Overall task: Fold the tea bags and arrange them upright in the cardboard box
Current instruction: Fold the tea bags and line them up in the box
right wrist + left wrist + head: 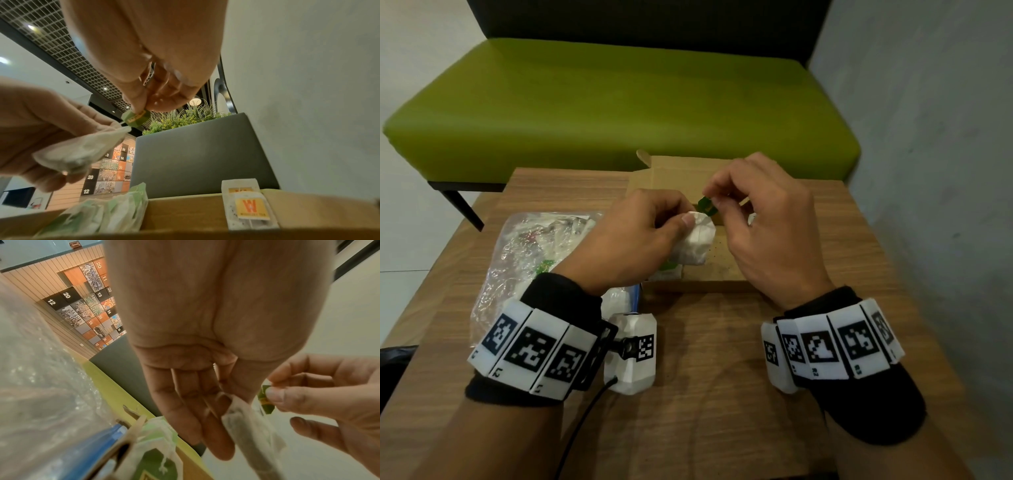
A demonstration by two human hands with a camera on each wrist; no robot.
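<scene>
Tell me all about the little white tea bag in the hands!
The tea bag is a small pouch of thin, white, crinkly paper with darker tea showing through. It hangs in the air above the cardboard box. The left hand holds it between thumb and fingers. A short string at its top leads to a green tag, which the right hand pinches.

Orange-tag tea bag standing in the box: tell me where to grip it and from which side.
Pinch the orange-tag tea bag by its top edge, coming from above. It stands upright against the cardboard box wall, so only the top rises free, judging from the right wrist view.
</scene>
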